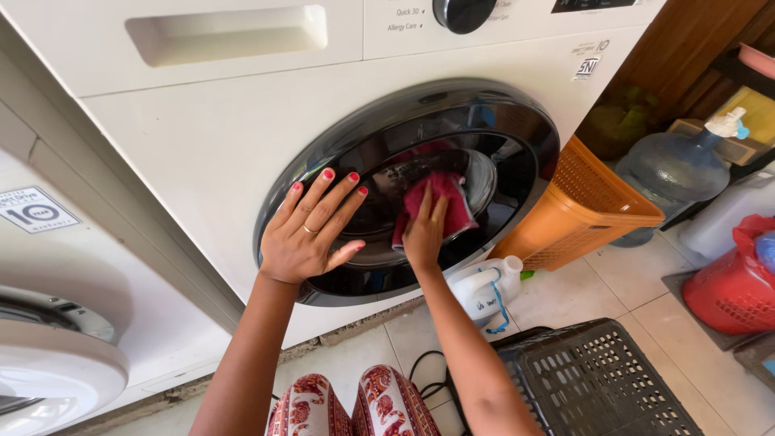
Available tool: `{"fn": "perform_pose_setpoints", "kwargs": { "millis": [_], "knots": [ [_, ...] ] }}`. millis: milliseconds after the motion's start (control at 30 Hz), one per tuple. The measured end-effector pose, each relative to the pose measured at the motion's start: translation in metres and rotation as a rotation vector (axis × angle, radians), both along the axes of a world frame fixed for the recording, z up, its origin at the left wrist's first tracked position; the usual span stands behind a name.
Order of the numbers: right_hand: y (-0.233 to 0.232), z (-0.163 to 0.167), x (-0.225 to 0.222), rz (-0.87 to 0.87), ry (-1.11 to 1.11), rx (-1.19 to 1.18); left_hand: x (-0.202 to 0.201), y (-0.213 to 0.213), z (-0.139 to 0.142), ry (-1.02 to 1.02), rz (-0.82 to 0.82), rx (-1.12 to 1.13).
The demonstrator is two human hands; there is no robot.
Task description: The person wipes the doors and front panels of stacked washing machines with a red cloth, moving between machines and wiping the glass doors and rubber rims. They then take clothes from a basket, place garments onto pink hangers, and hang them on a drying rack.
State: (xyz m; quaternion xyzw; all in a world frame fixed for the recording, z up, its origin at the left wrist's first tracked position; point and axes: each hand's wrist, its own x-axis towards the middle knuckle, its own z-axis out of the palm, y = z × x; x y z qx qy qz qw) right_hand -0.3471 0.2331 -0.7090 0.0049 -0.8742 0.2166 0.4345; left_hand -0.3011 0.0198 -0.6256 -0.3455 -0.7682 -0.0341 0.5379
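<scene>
A white front-loading washing machine (202,137) fills the view, its round dark glass door (500,129) closed. My left hand (311,230) lies flat on the left side of the door, fingers spread, holding nothing. My right hand (424,234) presses a crumpled pink-red cloth (450,202) against the glass near the door's middle.
An orange basket (581,206) stands right of the machine, with a large water bottle (674,169) and a red basket (731,287) beyond. A white jug (484,291) sits on the tiled floor below the door. A black crate (597,383) is at lower right. A second white machine (56,347) stands at left.
</scene>
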Motion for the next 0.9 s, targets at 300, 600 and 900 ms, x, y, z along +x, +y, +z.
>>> {"fn": "perform_pose_setpoints", "kwargs": {
  "millis": [300,600,900],
  "knots": [
    [-0.069,-0.014,0.058,0.823,0.022,-0.838,0.0,-0.002,0.001,-0.02,-0.134,0.069],
    [0.0,0.146,0.034,0.606,0.473,0.449,-0.007,0.0,-0.008,0.001,-0.187,0.17],
    [0.164,0.064,0.006,0.094,0.418,-0.387,0.004,0.004,-0.004,0.032,0.041,0.029]
  ]
}}
